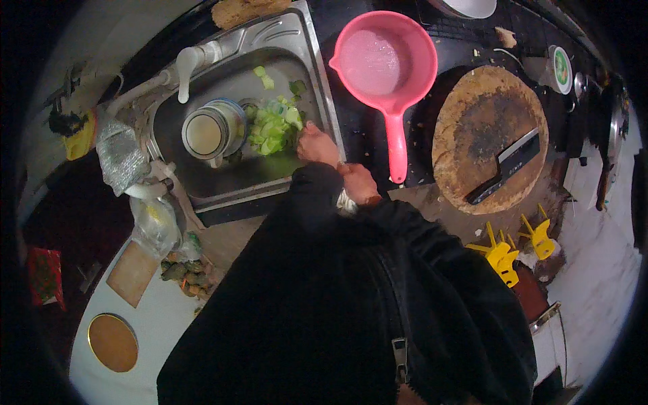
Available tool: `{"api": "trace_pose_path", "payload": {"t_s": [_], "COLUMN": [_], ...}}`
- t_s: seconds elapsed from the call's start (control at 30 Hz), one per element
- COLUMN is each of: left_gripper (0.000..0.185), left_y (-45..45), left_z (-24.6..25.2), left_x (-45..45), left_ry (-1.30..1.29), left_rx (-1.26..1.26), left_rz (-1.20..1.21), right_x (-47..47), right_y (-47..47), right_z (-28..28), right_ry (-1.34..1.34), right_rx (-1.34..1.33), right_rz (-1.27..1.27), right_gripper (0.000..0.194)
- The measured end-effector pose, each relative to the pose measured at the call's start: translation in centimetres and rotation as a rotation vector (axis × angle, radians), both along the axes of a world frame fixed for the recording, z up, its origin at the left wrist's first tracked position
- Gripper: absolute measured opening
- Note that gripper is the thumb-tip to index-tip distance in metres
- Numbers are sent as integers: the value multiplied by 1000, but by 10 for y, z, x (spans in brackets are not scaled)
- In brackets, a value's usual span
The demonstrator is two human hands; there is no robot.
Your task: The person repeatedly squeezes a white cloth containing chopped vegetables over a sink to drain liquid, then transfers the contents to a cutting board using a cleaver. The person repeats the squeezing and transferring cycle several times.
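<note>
My left hand, its fingers curled, is over the right side of the stainless steel sink, beside a heap of cut green vegetable pieces; whether it holds anything is hidden. At the left wrist, my right hand has its fingers closed on the edge of the black left sleeve. White cloth shows by the right wrist. A lidded jar or cup stands in the sink left of the vegetables, below the pale faucet. A pink plastic dipper, wet inside, lies right of the sink.
A cleaver rests on a round wooden chopping board at the right. Plastic bags hang or lie left of the sink. Yellow small chairs stand lower right. A white-rimmed container is at the upper right.
</note>
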State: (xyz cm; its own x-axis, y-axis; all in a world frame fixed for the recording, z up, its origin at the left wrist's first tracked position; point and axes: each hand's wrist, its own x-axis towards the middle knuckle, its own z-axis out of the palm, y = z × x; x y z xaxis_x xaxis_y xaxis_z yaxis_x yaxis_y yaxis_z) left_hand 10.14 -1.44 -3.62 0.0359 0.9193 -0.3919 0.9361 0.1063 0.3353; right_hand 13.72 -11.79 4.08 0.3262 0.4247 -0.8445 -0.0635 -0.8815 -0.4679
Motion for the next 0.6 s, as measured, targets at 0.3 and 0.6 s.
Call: {"api": "trace_pose_path", "payload": {"t_s": [0.3, 0.6], "left_gripper": [46, 24], "left_y": [1, 15], "left_z": [-53, -38], "left_x": [-15, -12], "left_ry": [181, 174], "left_rx": [31, -105], "left_rz": [-53, -84], "right_x": [-8, 2], "right_y": [-1, 8], "right_z": [-25, 3], "right_ry": [-24, -93], "right_rx": [-24, 90], "right_rz": [255, 164], "right_gripper": [38, 29]}}
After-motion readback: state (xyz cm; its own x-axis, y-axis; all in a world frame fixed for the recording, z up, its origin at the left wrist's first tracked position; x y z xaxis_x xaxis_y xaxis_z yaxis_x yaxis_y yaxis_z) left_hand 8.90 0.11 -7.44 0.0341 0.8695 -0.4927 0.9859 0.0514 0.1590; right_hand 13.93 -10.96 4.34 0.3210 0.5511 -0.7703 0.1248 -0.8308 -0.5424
